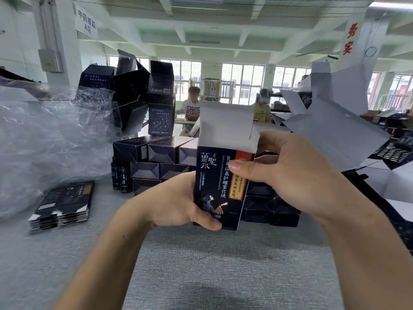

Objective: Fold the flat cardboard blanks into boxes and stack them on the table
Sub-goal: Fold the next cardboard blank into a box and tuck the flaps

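I hold a dark printed box upright above the grey table, its white top flap standing open. My left hand grips the box's lower left corner, thumb across the front. My right hand grips the upper right side, thumb pressed on the orange label. Behind the box lies a stack of folded dark boxes on their sides. A pile of flat blanks rests on the table at the left.
Crumpled clear plastic wrap fills the left. More folded boxes are heaped high behind it. Two small dark bottles stand by the stack. Open white-sided blanks pile up at the right. Two people sit at a far table.
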